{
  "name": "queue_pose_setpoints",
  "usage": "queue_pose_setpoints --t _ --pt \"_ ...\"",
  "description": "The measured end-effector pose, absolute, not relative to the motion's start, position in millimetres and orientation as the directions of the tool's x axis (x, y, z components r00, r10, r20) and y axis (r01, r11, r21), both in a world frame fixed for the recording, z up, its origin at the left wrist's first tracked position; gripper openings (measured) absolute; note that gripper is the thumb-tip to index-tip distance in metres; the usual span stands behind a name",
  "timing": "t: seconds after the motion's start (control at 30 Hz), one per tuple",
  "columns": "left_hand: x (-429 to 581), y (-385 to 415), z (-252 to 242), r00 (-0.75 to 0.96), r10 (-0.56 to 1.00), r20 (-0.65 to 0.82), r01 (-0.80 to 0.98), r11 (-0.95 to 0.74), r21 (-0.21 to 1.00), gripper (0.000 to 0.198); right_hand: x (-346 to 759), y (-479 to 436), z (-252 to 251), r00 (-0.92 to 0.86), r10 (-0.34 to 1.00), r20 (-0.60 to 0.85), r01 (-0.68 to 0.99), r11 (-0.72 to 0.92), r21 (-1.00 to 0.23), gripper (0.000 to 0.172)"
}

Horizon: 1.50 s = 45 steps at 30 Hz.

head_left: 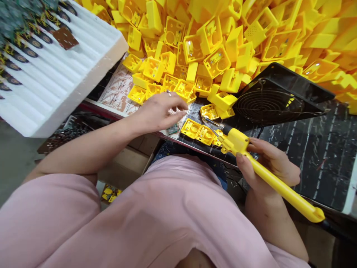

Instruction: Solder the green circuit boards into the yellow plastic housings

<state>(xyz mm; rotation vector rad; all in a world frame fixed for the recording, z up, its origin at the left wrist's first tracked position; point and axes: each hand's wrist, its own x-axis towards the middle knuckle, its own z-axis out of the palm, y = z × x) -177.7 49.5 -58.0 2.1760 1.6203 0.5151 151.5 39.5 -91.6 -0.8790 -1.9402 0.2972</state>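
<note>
Front row's rightmost yellow case [216, 142] partly behind soldering iron [267, 172]

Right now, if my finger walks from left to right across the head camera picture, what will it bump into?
White foam tray → left hand → front row of little yellow cases → right hand, gripping a yellow tool.
</note>
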Motion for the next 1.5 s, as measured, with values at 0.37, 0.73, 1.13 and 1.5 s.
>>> queue_pose_setpoints --t 0.37,0.73,1.13,1.5 --pt "-167 -2 -95 0.147 0.936 0.320 0.760 -0.314 0.569 0.024 152 36 -94 -0.256 0.711 0.655 0.458 0.686 -0.566 0.038" --pt "-166 14 -91 0.275 0.938 0.213 0.836 -0.342 0.428 0.021 153 29 -91 -0.320 0.684 0.656 0.420 0.723 -0.549 0.049" --pt "-152 21 -79 0.336 0.934 0.119 0.917 -0.353 0.184 0.034 136 35 -74 -0.558 0.527 0.642 0.284 0.847 -0.448 0.030" --pt "-146 26 -73 0.358 0.933 0.030 0.932 -0.359 0.046 0.032 125 37 -53 -0.698 0.405 0.590 0.216 0.905 -0.366 0.026"
